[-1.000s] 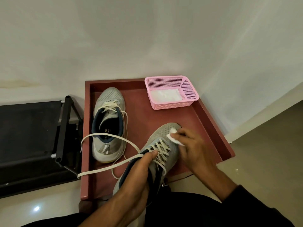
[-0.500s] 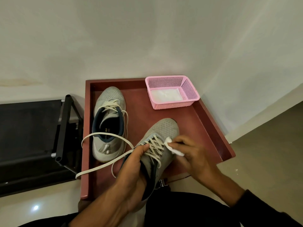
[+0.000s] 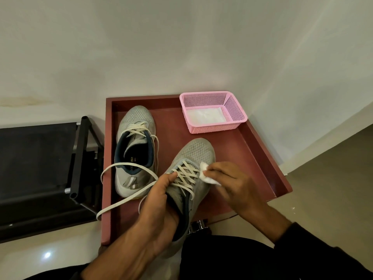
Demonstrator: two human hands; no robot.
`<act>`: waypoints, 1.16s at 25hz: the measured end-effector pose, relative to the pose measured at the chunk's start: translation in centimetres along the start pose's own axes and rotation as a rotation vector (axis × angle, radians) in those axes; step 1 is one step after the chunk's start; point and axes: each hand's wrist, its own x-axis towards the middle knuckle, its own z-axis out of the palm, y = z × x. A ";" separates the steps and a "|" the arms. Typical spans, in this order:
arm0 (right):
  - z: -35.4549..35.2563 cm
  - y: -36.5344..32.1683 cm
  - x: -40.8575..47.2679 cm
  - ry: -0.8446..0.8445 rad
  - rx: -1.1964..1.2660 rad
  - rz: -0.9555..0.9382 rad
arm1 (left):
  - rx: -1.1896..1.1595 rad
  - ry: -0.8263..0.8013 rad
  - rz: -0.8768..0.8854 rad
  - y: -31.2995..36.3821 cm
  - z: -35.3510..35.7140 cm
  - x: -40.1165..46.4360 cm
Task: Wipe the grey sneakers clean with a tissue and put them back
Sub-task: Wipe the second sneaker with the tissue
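One grey sneaker [image 3: 134, 150] with cream laces lies flat on the left side of a dark red tray [image 3: 260, 158]. My left hand [image 3: 159, 207] grips the second grey sneaker [image 3: 193, 158] around its heel and collar, toe pointing away from me over the tray. My right hand [image 3: 232, 184] pinches a crumpled white tissue [image 3: 205, 173] and presses it against the right side of that sneaker, beside the laces. A long loose lace [image 3: 121, 203] trails off to the left past the tray's edge.
A pink mesh basket [image 3: 236, 112] holding white tissues sits at the tray's back right corner. A black rack [image 3: 78, 158] stands left of the tray. The white wall rises behind and to the right. My dark-clothed legs fill the bottom.
My right hand has drawn the tissue back from the toe area to the sneaker's side by the laces. The held sneaker shifted slightly left and toward me.
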 end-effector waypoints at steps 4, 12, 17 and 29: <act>0.2 -0.1 0.5 0.074 0.055 0.104 | -0.012 0.004 -0.008 0.2 0.2 -0.1; 0.9 -0.5 2.8 0.005 -0.031 0.112 | -0.006 0.024 -0.021 -0.2 -0.2 0.3; -0.1 0.8 4.1 0.015 -0.126 0.071 | 0.062 0.013 -0.034 -0.4 -0.4 0.2; 1.1 -2.2 4.0 -0.073 0.096 0.097 | 0.023 0.032 -0.034 -0.5 -0.4 0.4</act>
